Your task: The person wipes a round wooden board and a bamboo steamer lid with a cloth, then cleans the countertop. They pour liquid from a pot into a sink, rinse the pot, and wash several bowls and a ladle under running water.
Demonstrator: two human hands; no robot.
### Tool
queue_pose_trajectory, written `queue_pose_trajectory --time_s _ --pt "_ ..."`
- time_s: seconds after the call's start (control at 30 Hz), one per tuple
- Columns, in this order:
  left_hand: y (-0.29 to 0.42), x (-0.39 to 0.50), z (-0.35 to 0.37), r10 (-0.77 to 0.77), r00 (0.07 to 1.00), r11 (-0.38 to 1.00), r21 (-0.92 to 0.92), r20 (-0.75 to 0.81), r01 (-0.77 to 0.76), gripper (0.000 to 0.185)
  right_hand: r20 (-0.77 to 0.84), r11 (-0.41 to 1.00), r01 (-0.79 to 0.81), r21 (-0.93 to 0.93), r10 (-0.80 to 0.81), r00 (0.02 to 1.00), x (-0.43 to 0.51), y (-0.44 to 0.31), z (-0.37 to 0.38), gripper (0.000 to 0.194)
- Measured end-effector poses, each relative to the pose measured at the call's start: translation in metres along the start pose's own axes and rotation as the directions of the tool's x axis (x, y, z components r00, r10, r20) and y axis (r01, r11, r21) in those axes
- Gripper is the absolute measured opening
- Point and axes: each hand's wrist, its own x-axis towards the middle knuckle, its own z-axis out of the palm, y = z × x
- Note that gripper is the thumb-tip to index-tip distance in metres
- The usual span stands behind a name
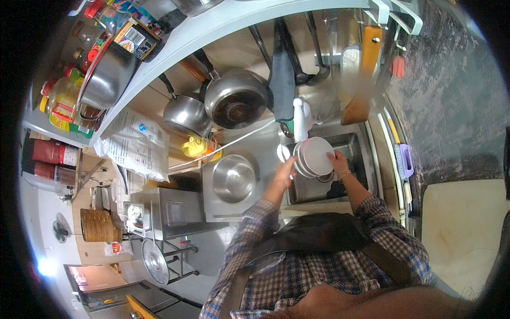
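Note:
Both hands hold a small stack of white bowls (pixel 317 156) tilted over a stainless-steel sink (pixel 306 193). My left hand (pixel 284 175) grips the stack's left edge. A white spoon (pixel 283 152) sticks up by its fingers and appears to be in the same hand. My right hand (pixel 340 162) has its fingers on the right rim of the outermost bowl. Just beyond the bowls is a white faucet (pixel 299 121). The sink drain (pixel 326 177) shows partly below the stack.
Left of the sink, a steel bowl (pixel 234 178) sits on the metal counter (pixel 215 207). Pans (pixel 237 99), ladles (pixel 318 73) and a wooden spatula (pixel 356 109) hang on the wall. Overhead runs a loaded shelf (pixel 191 34). A purple-backed brush (pixel 404 160) stands at the right.

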Motion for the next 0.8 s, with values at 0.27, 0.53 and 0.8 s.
queue_pose_trajectory --time_s 0.27,0.53,0.8 --pt "-0.003 0.009 0.014 -0.060 0.998 0.998 -0.012 -0.012 0.060 0.032 0.120 0.802 -0.367 0.471 0.354 0.927 -0.016 -0.034 -0.030 0.033" --pt "-0.010 0.024 0.014 0.031 0.999 0.999 -0.015 -0.041 -0.031 0.035 0.150 0.836 -0.406 0.371 0.377 0.914 -0.011 -0.049 -0.011 0.035" --pt "0.017 -0.004 0.012 0.103 0.988 0.984 0.154 -0.115 -0.085 0.042 0.428 0.669 -0.652 0.355 0.504 0.750 -0.010 -0.042 0.009 0.037"
